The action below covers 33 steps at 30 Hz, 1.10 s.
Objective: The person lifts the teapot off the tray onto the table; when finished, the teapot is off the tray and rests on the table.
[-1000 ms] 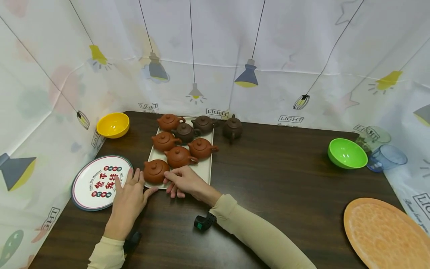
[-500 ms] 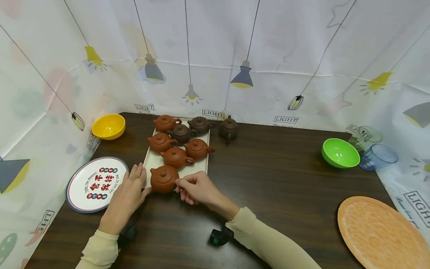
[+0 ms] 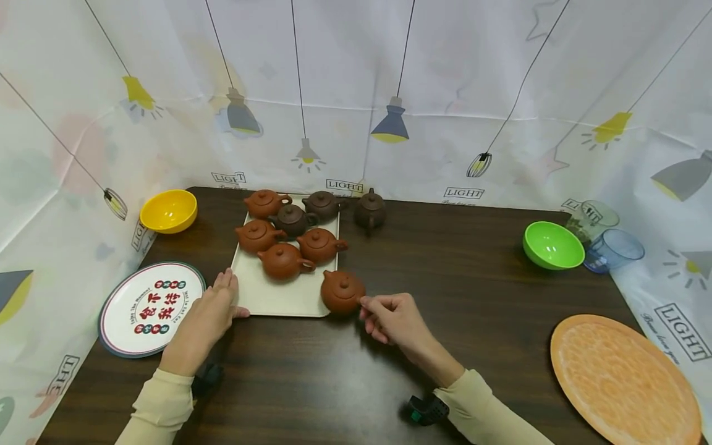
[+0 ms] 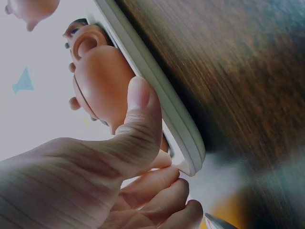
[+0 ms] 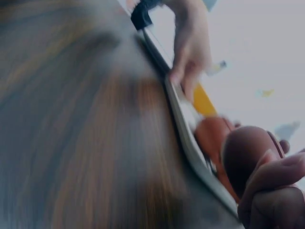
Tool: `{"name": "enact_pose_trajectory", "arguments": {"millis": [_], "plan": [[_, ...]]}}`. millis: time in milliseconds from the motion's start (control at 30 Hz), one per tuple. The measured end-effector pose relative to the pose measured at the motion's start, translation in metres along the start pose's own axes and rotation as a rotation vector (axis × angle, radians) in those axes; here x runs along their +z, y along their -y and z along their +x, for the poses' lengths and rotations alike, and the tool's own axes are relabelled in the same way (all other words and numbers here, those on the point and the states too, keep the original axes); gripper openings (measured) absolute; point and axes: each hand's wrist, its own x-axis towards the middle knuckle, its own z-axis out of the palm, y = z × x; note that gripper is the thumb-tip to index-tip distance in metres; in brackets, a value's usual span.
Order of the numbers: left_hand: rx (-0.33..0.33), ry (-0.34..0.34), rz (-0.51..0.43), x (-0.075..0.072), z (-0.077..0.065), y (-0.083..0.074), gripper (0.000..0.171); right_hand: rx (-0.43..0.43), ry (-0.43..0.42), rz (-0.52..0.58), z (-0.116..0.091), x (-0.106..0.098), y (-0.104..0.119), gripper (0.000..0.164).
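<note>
An orange-brown clay teapot [image 3: 342, 292] overlaps the tray's front right corner in the head view. My right hand [image 3: 394, 318] pinches it by the handle side, thumb and fingers together; the right wrist view shows the teapot [image 5: 245, 150] up close beside the fingers. On the near left edge of the cream tray [image 3: 278, 303] rests my left hand [image 3: 208, 315], thumb at the front rim and fingers along the side. Several teapots stand on the tray, among them an orange-brown teapot [image 3: 282, 261] nearest the front and a dark brown teapot [image 3: 292, 220] farther back.
A dark teapot [image 3: 369, 210] stands right of the tray. To the left are a printed white plate [image 3: 186, 296] and a yellow bowl [image 3: 169, 212]. A green bowl [image 3: 553, 246], a blue glass cup [image 3: 618, 248] and a round orange-tan board [image 3: 625, 377] lie at the right.
The pinched teapot has moved rightward with my right hand, from the tray's front left corner to its right edge. My left hand has stayed at the tray's left side.
</note>
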Motion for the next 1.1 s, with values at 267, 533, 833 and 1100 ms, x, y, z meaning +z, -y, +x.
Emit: {"name": "enact_pose_trajectory", "arguments": {"millis": [267, 533, 833, 1100], "plan": [[-0.025, 0.081, -0.031, -0.004, 0.006, 0.003, 0.075, -0.031, -0.323, 0.133, 0.017, -0.051, -0.003, 0.037], [-0.031, 0.087, -0.050, -0.005, 0.007, 0.004, 0.077, -0.065, -0.542, 0.248, 0.067, -0.082, 0.009, 0.036], [-0.032, 0.065, -0.060, 0.001, 0.005, 0.004, 0.077, -0.029, -0.617, 0.246, 0.124, -0.084, 0.015, 0.037], [-0.003, 0.002, -0.046, -0.002, 0.004, 0.004, 0.072, 0.016, -0.617, 0.294, 0.145, -0.084, 0.012, 0.034]]}}
